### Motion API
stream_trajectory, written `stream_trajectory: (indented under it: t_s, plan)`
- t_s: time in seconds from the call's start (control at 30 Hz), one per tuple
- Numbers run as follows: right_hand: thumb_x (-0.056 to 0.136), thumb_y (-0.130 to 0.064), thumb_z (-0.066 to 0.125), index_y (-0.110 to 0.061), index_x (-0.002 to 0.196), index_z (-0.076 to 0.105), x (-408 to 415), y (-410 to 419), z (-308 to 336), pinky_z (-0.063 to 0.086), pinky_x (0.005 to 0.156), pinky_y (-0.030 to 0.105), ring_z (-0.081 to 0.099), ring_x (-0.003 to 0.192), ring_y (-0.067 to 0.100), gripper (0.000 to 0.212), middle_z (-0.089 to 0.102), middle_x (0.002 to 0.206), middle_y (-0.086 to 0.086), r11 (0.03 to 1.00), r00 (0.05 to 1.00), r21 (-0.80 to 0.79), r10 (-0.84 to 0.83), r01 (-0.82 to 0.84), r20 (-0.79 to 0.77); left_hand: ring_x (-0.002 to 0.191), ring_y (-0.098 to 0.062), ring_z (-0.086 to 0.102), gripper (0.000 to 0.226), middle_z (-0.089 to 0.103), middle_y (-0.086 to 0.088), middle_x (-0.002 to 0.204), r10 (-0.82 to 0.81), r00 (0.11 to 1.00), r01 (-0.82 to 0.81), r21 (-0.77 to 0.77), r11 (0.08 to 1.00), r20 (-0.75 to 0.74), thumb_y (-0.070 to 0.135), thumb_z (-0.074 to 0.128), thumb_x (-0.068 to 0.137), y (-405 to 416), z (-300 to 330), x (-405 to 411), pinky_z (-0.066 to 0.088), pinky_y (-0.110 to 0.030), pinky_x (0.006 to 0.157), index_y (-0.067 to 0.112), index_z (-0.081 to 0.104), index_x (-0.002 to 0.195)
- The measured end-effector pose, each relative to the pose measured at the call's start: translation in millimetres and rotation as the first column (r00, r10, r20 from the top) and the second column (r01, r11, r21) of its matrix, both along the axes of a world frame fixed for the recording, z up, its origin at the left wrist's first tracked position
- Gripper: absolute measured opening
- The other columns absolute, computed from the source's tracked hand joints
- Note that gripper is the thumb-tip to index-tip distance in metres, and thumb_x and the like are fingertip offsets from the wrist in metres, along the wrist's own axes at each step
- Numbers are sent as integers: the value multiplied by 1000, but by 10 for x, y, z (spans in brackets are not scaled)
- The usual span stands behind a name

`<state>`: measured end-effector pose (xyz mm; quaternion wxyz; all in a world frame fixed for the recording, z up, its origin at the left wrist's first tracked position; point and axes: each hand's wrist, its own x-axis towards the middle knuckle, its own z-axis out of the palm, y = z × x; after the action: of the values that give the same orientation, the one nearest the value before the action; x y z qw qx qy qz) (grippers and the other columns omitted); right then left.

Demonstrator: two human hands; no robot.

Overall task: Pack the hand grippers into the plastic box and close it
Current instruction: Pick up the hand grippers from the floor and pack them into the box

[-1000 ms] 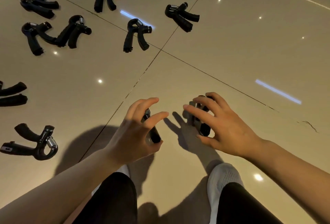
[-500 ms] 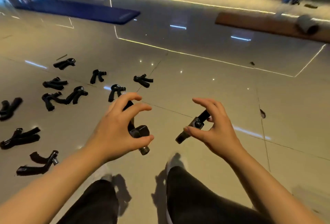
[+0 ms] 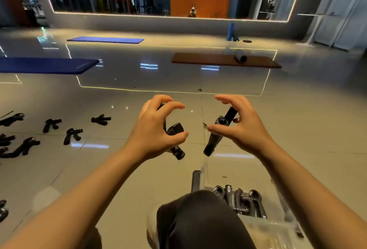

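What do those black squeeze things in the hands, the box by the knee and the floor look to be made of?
Hand grippers: matte black, probably plastic or rubber-coated handles; a silvery part near the joint looks like metal.
Plastic box: clear, slightly cloudy plastic; the grippers inside show through the wall.
Floor: glossy beige tile, likely polished ceramic or stone; it mirrors the lights and has grout lines.

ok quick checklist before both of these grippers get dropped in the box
1. Left hand grips its hand gripper: ok.
2. Right hand pinches its hand gripper: ok.
3. Plastic box open: ok, no lid over it.
4. Space inside beside the packed grippers: cannot tell, the knee hides part.
5. Hands over the box: not ok, they are held beyond it.
6. Floor grippers all collected: not ok, several remain.
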<state>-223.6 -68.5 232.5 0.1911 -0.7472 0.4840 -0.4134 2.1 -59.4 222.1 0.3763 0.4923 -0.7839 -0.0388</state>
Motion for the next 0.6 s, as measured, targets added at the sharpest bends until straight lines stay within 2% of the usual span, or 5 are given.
stream_trajectory:
  t_s: [0.2,0.3,0.43,0.53,0.6]
  plan:
    - [68,-32,79,-41,122,47,-936,509,153,32,77,9,38,113,2,63,41,122,-16,992,993,52,-114,112,36,115,-10,35,63,41,10,120,-115,993,115,17,993,27,63,54,63,89,-2,-923,34,-26,90,33,54,119]
    - [69,-32,79,-39,123,46,-1361,712,55,30,76,9,37,109,0,64,41,120,-16,980,983,83,-183,180,31,115,-6,31,64,39,10,124,-211,976,207,81,975,49,63,53,63,120,-219,-1425,30,-18,88,35,52,121]
    - [68,-31,80,-38,121,51,-1772,869,-261,32,77,10,41,99,-11,60,43,116,-16,953,971,201,-236,227,21,117,-8,35,63,34,17,121,-286,957,271,203,941,45,62,57,63,250,-676,-1963,38,-29,96,48,45,123]
    - [69,-29,80,-34,115,57,-2012,938,-702,40,82,19,47,104,0,52,47,113,-13,912,948,273,-319,305,7,115,-3,33,69,27,23,117,-347,935,314,273,909,79,66,57,63,292,-893,-2272,38,-28,97,56,35,128]
    - [68,-28,81,-31,112,59,-2197,948,-943,40,85,23,49,107,6,49,48,113,-10,869,919,322,-393,375,-10,114,-2,33,70,28,23,117,-370,923,326,299,897,105,68,57,63,263,-963,-2429,36,-26,97,54,37,129]
